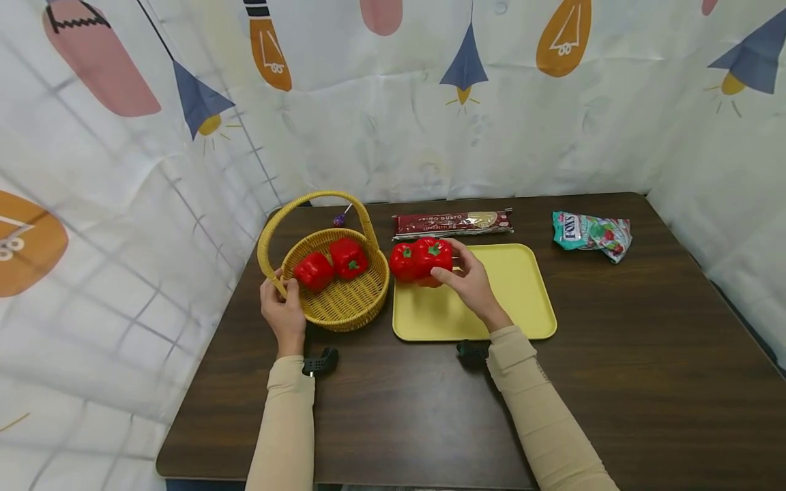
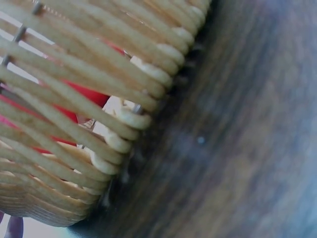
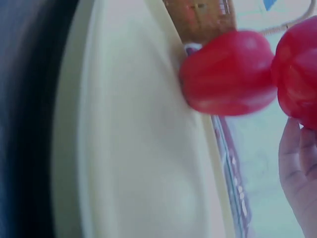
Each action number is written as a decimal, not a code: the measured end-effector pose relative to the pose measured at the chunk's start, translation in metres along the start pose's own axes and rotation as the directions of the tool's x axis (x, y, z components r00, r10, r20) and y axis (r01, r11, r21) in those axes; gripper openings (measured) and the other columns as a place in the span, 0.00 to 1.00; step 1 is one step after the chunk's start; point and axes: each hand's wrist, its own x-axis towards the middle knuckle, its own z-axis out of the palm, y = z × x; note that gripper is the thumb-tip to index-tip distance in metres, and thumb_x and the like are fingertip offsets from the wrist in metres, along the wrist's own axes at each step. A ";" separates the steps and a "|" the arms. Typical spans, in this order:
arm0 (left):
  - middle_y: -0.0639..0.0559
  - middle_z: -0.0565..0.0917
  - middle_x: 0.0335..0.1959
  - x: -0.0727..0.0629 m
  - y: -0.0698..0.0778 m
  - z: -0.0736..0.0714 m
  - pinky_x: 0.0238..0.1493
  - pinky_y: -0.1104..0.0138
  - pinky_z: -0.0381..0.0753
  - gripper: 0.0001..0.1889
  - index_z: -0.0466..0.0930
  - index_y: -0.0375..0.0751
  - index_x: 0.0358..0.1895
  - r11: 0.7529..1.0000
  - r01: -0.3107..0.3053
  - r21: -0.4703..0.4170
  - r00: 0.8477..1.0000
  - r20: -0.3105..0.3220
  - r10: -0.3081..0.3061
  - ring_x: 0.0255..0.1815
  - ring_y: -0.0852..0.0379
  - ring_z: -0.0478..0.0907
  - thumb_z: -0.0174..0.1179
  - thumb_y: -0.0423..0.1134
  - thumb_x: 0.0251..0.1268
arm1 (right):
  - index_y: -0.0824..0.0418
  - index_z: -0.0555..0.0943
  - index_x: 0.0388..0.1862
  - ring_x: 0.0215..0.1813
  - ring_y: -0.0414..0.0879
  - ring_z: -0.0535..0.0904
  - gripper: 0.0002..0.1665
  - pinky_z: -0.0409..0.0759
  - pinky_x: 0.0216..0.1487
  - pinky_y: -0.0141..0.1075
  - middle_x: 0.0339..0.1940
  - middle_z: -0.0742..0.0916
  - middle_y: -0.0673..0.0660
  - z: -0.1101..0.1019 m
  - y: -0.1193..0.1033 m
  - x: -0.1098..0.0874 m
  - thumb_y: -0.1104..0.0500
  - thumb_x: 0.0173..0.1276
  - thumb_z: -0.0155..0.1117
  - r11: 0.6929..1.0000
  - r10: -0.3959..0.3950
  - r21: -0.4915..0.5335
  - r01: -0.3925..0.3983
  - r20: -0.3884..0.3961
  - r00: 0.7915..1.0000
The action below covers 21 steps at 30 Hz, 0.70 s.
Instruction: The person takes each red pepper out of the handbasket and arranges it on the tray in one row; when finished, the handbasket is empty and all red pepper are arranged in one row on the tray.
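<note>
My left hand (image 1: 285, 315) holds the left side of the yellow wicker basket (image 1: 344, 317), by the foot of its arched handle. Two red bell peppers (image 1: 348, 259) lie inside the basket. With thumb and fingers, my right hand (image 1: 474, 286) grips a red bell pepper (image 1: 434, 252) above the left part of the yellow tray (image 1: 510, 293). Close against it on the left is another red bell pepper (image 1: 402, 263), by the tray's left edge. In the right wrist view the gripped pepper (image 3: 299, 69) sits higher than this other pepper (image 3: 228, 72). The basket's weave (image 2: 74, 114) fills much of the left wrist view.
Behind the tray lies a long dark red snack packet (image 1: 451, 224). A teal candy bag (image 1: 591, 234) rests at the back right of the dark wooden table (image 1: 393, 409). Just behind the basket shows a small purple item (image 1: 340, 219). A patterned curtain (image 1: 393, 136) hangs along the back.
</note>
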 end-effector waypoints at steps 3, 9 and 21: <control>0.29 0.72 0.58 0.000 0.000 0.000 0.45 0.73 0.68 0.09 0.75 0.20 0.37 1.000 0.000 0.005 1.000 0.003 0.000 0.56 0.37 0.71 0.56 0.28 0.67 | 0.62 0.65 0.72 0.57 0.51 0.73 0.37 0.78 0.48 0.31 0.63 0.76 0.63 -0.009 0.007 0.001 0.61 0.66 0.66 1.000 0.002 0.011 -0.001 -0.046 0.999; 0.29 0.72 0.58 0.000 0.001 0.000 0.46 0.73 0.68 0.08 0.75 0.20 0.37 1.000 0.002 0.003 1.000 0.002 -0.002 0.55 0.38 0.71 0.56 0.28 0.67 | 0.57 0.65 0.73 0.60 0.52 0.72 0.39 0.77 0.52 0.32 0.64 0.76 0.59 -0.022 0.025 0.005 0.58 0.65 0.68 1.000 0.029 0.012 -0.028 -0.115 0.993; 0.28 0.72 0.58 0.001 0.001 0.002 0.48 0.73 0.68 0.08 0.75 0.20 0.37 1.000 0.003 -0.006 1.000 -0.001 -0.003 0.58 0.38 0.70 0.57 0.27 0.67 | 0.57 0.64 0.74 0.63 0.55 0.70 0.42 0.75 0.59 0.41 0.66 0.74 0.60 -0.029 0.033 0.005 0.57 0.63 0.70 0.992 0.120 -0.025 -0.124 -0.125 0.985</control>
